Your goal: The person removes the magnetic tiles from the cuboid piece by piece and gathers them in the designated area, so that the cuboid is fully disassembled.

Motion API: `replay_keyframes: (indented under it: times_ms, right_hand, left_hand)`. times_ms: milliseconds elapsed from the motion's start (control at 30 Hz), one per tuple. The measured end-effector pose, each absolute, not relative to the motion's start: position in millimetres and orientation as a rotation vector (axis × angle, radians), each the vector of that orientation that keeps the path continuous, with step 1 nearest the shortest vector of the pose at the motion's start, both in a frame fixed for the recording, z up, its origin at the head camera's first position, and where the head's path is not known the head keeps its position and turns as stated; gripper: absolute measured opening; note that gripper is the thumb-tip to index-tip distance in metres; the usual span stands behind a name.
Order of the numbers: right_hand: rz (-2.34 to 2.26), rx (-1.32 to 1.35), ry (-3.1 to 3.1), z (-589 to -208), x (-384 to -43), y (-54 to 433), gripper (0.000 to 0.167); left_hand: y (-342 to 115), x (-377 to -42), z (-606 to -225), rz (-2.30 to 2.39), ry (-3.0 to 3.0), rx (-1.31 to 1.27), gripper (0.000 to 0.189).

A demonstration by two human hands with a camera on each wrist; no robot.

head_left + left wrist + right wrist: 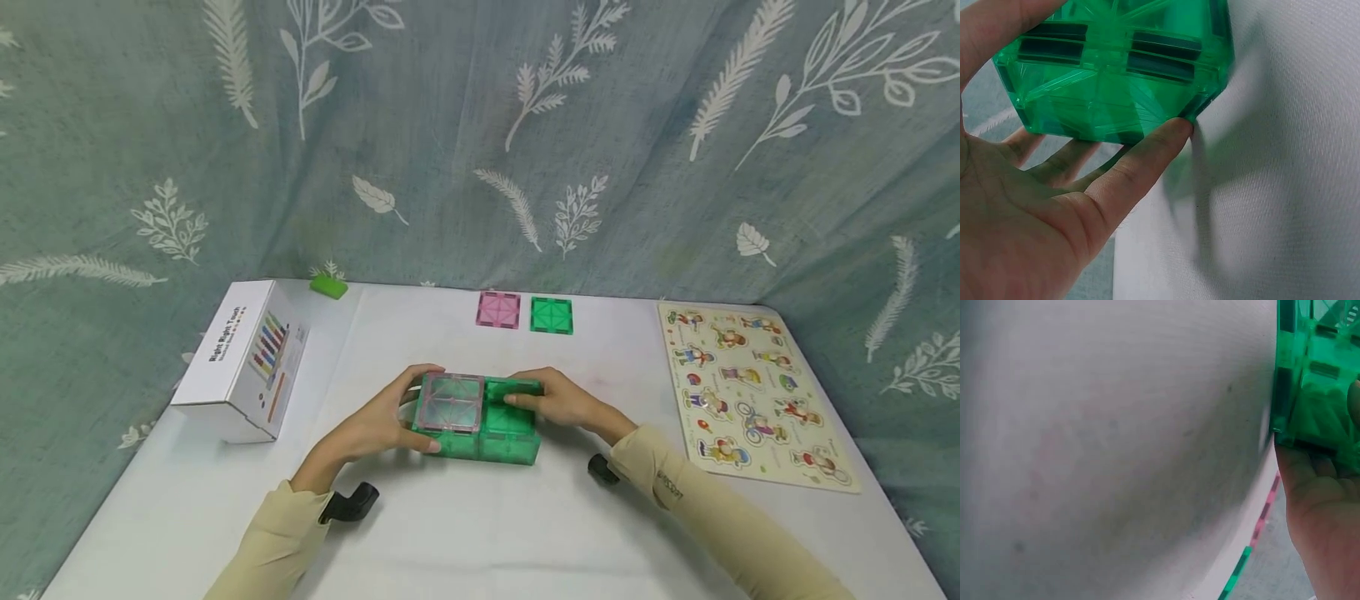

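A low boxy build of translucent green magnetic tiles (510, 448) stands at the middle of the white table. On its left half lies a pink-framed square magnetic tile (450, 403). My left hand (375, 423) grips the build's left end, thumb at the near side and fingers behind; the left wrist view shows the green walls (1110, 94) between thumb and fingers. At the far right corner, my right hand (561, 400) holds the build, its thumb on top. Its other fingers reach behind the green wall (1322, 406) in the right wrist view and are partly hidden.
Behind the build lie a pink square tile (498, 309) and a green square tile (551, 316). A white toy box (243, 354) stands at the left, near a small green block (328, 286). On the right lies a picture puzzle board (750, 392). A patterned curtain (450, 125) hangs behind.
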State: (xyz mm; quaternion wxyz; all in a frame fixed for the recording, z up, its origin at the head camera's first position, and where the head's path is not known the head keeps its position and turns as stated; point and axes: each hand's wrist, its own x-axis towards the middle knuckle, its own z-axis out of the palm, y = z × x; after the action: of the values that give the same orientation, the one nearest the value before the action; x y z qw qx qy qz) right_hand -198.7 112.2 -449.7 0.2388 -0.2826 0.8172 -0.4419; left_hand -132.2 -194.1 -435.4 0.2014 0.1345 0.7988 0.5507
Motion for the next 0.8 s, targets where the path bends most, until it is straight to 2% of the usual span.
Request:
replay_keyframes:
  times_ms: [800]
  right_hand:
    - [-1.288,-0.694,2.188,-454.9,-199.2,112.8,0.027]
  left_hand:
    - [-194.4,-131.6,-435.9,1.514,2.24,0.366,0.103]
